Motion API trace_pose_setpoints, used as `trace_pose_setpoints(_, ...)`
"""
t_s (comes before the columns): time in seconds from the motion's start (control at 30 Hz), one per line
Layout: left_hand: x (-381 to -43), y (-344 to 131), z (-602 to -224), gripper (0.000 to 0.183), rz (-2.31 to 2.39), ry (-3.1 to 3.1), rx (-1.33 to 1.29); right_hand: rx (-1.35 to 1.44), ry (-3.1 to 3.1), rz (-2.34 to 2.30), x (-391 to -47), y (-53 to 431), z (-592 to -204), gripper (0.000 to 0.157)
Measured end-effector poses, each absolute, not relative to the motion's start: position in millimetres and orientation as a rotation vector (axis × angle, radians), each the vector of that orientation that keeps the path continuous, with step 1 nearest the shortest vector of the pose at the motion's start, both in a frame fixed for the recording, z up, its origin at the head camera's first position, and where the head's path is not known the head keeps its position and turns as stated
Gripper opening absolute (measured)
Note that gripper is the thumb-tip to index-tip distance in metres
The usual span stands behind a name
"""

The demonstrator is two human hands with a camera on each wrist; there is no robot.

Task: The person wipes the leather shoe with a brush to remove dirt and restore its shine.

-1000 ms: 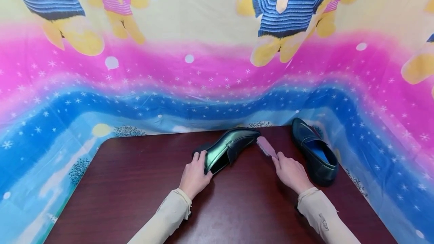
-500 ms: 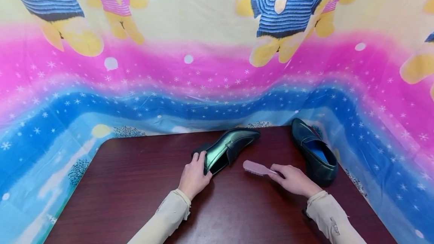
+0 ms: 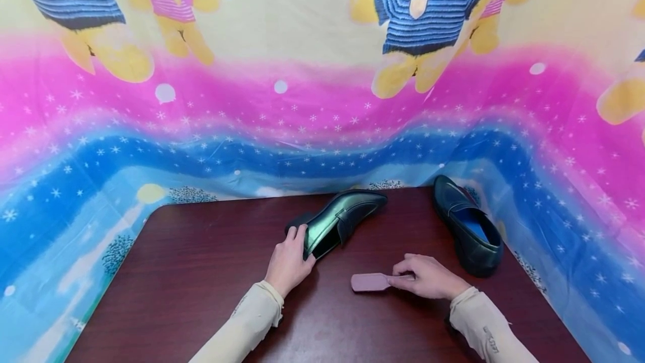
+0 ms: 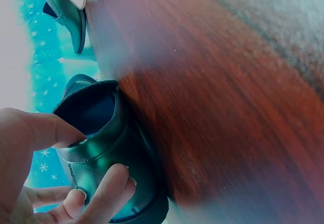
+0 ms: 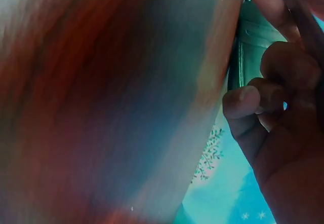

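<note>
A dark green loafer (image 3: 347, 214) lies tipped on its side near the table's back edge, its toe to the right. My left hand (image 3: 289, 262) grips it at the heel; in the left wrist view the thumb hooks inside the collar of the loafer (image 4: 109, 148) and the other fingers press on the outside. My right hand (image 3: 428, 277) pinches the handle of a pink brush (image 3: 369, 282), held to the right of the left hand and apart from the shoe. Its flat back faces up and the bristles are hidden. In the right wrist view the brush shows only in part, at the top corner.
A second dark green loafer (image 3: 468, 226) with a blue insole stands upright at the table's right edge, close beyond the right hand. The brown wooden table (image 3: 201, 273) has a patterned cloth (image 3: 282, 105) with bears and snowflakes hanging around its back and sides.
The brush has come away from the loafer's toe toward the front of the table, turning to point left with its back up. My left hand and both shoes have stayed in place.
</note>
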State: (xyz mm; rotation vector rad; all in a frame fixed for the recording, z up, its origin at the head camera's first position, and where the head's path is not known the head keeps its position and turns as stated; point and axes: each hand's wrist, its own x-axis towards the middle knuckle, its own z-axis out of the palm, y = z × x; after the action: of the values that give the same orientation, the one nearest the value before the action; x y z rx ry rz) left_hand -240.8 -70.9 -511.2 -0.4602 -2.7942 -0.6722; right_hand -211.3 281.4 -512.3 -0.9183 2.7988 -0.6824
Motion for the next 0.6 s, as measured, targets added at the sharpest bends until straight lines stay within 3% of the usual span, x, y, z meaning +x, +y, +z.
trace_pose_setpoints(0.3,-242.3,-70.8,-511.3,0.065,-0.655,-2.794,-0.46,-0.848,2.769,-0.637,-210.2,278.2,-516.3,0.042)
trace_pose_setpoints(0.6,-242.2,-70.1,-511.4,0.063,-0.65,-2.799,-0.461,-0.76,2.855,-0.516,-209.4,279.4,-515.3,0.04)
